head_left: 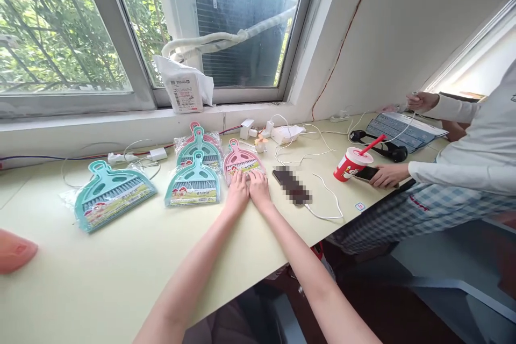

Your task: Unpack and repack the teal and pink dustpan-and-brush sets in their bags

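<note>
A pink dustpan and brush set [242, 162] in clear wrapping lies on the table in front of me. My left hand [238, 188] grips its lower edge on the left side, fingers on top. Close beside it, my right hand [258, 185] has its fingers closed over the same edge; the undersides of both hands are hidden. Left of my hands lies a wrapped teal dustpan and brush set [195, 183]. Behind that, more teal and pink sets overlap. Another teal set [113, 193] lies farther left at a slant.
A phone [292, 185] with a white cable lies right of my hands. A red cup with a straw [350, 164] stands near another person's hand [389, 174]. Black headphones [381, 145], chargers and loose cables lie behind. An orange object [16, 251] sits at the left edge.
</note>
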The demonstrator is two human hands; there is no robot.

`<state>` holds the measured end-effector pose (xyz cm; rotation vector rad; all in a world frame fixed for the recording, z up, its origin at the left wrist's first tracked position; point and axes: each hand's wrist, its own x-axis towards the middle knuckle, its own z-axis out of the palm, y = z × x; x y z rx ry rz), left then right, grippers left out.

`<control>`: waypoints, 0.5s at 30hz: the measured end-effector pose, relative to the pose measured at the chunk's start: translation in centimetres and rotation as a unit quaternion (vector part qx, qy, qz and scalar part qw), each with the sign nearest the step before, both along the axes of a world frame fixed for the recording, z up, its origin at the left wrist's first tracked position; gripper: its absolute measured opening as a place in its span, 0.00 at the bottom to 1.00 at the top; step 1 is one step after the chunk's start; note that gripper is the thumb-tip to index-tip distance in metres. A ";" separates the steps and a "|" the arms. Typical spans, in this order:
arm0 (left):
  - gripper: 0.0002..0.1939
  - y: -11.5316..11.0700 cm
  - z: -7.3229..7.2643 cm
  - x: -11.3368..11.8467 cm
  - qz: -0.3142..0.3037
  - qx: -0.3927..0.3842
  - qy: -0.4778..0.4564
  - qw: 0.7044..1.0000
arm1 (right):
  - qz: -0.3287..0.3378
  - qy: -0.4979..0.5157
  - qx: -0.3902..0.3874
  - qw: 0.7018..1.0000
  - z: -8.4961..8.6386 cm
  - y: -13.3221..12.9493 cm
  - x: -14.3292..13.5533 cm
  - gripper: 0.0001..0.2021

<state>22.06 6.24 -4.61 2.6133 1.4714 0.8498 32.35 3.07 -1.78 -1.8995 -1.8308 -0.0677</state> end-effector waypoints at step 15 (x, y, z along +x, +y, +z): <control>0.29 -0.4 1.6 -0.3 -0.036 0.021 -0.064 0.997 | -0.058 0.028 -0.086 0.994 0.1 0.6 -0.1 0.29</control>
